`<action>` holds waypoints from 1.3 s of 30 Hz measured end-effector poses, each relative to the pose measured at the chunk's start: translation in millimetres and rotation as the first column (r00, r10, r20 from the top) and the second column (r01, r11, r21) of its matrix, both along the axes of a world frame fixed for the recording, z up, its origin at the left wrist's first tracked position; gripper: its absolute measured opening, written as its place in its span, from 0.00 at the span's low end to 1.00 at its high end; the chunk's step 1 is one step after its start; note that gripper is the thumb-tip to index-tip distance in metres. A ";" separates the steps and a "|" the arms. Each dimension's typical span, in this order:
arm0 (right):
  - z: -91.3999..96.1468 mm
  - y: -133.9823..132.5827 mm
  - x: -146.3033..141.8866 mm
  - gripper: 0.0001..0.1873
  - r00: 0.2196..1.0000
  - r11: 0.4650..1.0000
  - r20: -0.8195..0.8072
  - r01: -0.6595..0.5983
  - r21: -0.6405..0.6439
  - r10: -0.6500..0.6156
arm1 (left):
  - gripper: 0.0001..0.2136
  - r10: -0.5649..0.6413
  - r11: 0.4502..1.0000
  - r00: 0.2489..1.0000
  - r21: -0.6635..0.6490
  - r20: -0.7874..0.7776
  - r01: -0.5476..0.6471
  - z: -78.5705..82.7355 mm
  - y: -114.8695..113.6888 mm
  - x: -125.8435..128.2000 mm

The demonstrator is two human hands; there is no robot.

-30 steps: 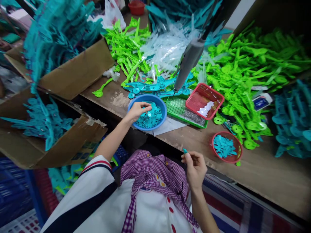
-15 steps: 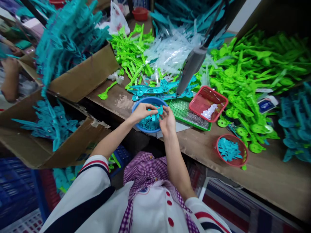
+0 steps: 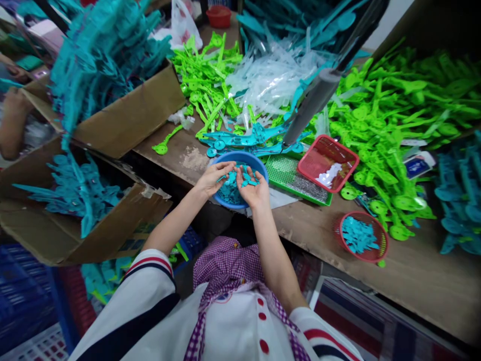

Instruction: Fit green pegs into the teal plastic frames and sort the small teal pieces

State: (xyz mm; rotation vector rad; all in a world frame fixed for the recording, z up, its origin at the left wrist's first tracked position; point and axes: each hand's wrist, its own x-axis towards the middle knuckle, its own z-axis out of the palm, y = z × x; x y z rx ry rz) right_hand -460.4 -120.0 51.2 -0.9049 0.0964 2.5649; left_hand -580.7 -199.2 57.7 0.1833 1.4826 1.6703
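A blue bowl point(image 3: 262, 164) of small turquoise plastic pieces point(image 3: 230, 194) stands at the table's front edge. Over its right side my right hand point(image 3: 256, 193) is turned palm up, fingers curled around a few of these pieces. My left hand point(image 3: 212, 179) hovers at the bowl's left rim, thumb and fingers drawn together with a bit of turquoise showing between them. Just behind the bowl lie long turquoise plastic parts point(image 3: 240, 139) with round ends. A grey electric screwdriver point(image 3: 311, 108) hangs tip down above them, untouched by either hand.
Right of the bowl are a green tray point(image 3: 281, 173) of small metal bits, a red tray point(image 3: 326, 163) with white pieces, and a red basket point(image 3: 361, 235) of turquoise pieces. Lime-green parts point(image 3: 398, 100) and clear strips point(image 3: 270, 75) heap behind. Cardboard boxes point(image 3: 131, 115) stand left; another person's arm point(image 3: 13, 123) shows.
My hands have moved apart slightly and lower over the bowl. My right palm has turned upward, showing the turquoise pieces in it. The view has shifted a little.
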 end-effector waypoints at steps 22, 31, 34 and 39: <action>8.5 -31.9 23.3 0.09 0.994 0.916 0.097 -0.086 0.393 0.052 | 0.04 0.063 0.995 0.982 0.070 0.179 -0.076 1.8 4.0 16.7; 6.5 -14.6 52.2 0.12 0.995 0.945 -0.067 -0.054 0.321 0.079 | 0.12 0.029 0.994 0.891 0.079 0.453 -0.072 13.0 -46.0 44.4; 5.2 -10.6 57.3 0.15 0.993 0.945 -0.063 -0.079 0.318 0.104 | 0.14 0.019 0.995 0.901 0.079 0.433 -0.059 15.8 -60.8 53.3; 9.8 -6.1 74.3 0.19 0.990 0.933 -0.094 -0.066 0.355 0.106 | 0.17 -0.003 0.993 0.894 0.106 0.447 -0.049 24.5 -71.4 66.3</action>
